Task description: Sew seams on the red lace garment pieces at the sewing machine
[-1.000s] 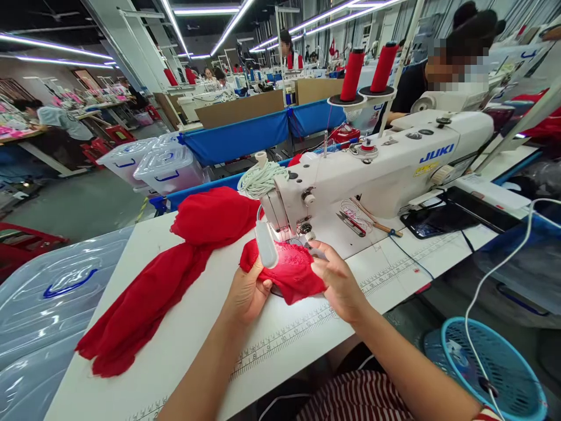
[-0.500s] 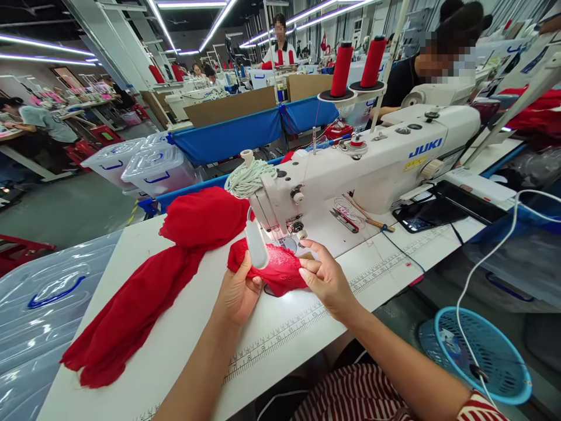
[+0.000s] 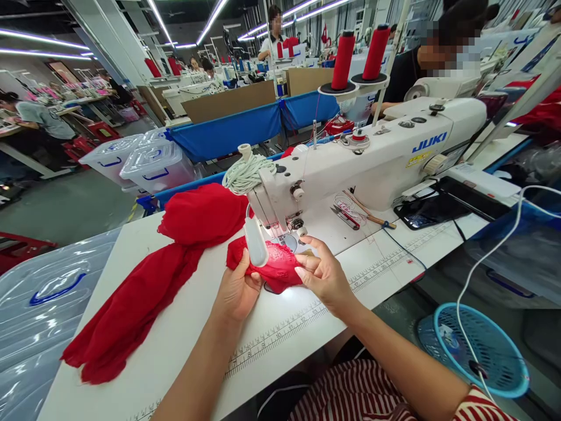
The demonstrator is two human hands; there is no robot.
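Note:
A small red lace-trimmed fabric piece [image 3: 283, 270] is stretched between both hands just in front of the needle area of a white sewing machine [image 3: 350, 164]. My left hand [image 3: 238, 289] pinches its left end, thumb on top. At its right edge my right hand [image 3: 323, 275] grips it between thumb and fingers, the index finger pointing up toward the machine's tension dial. A white lamp [image 3: 256, 242] hangs in front and hides part of the fabric. Left of the machine head lies a long bunched red cloth [image 3: 144, 304] on the white table [image 3: 193, 345].
Thread snips [image 3: 345, 217] and a wooden-handled tool [image 3: 372, 217] rest on the machine bed, with a phone [image 3: 432, 209] farther right. A blue basket [image 3: 482, 351] stands below the table at right. Clear plastic bins [image 3: 153, 164] sit beyond the table. Co-workers are at other machines behind.
The view has shifted slightly. Both hands keep their hold on the red fabric, which has barely moved.

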